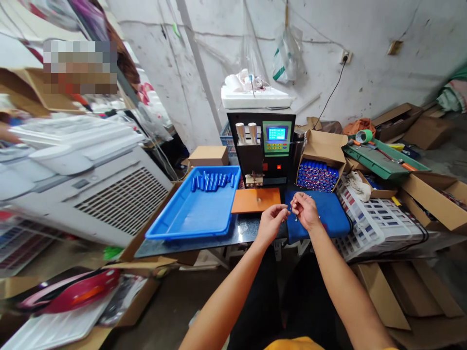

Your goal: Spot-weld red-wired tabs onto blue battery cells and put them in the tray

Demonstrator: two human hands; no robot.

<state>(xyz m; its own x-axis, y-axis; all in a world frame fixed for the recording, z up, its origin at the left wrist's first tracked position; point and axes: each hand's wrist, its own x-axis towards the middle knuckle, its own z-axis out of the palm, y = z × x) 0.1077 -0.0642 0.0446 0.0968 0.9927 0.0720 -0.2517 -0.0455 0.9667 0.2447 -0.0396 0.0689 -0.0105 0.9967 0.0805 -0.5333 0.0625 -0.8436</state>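
My left hand [273,221] is closed in a pinch near the front edge of the orange board [244,201]. Close beside it, my right hand [306,210] also pinches, above the blue cloth pad [332,214]. Small shiny bits show around the fingertips, too tiny to name. Behind the hands stands a black spot welding machine [249,163] with a lit screen [277,133] and electrodes over the board. On the left, a blue tray [193,216] holds a row of blue cylindrical battery cells [211,182] at its far end.
An open cardboard box [324,141] packed with blue cells stands right of the machine. Farther right are a white plastic crate [379,214] and a green tray [383,160] with tools. A large vented white unit [113,204] fills the left side. A white foam tray [255,99] tops the machine.
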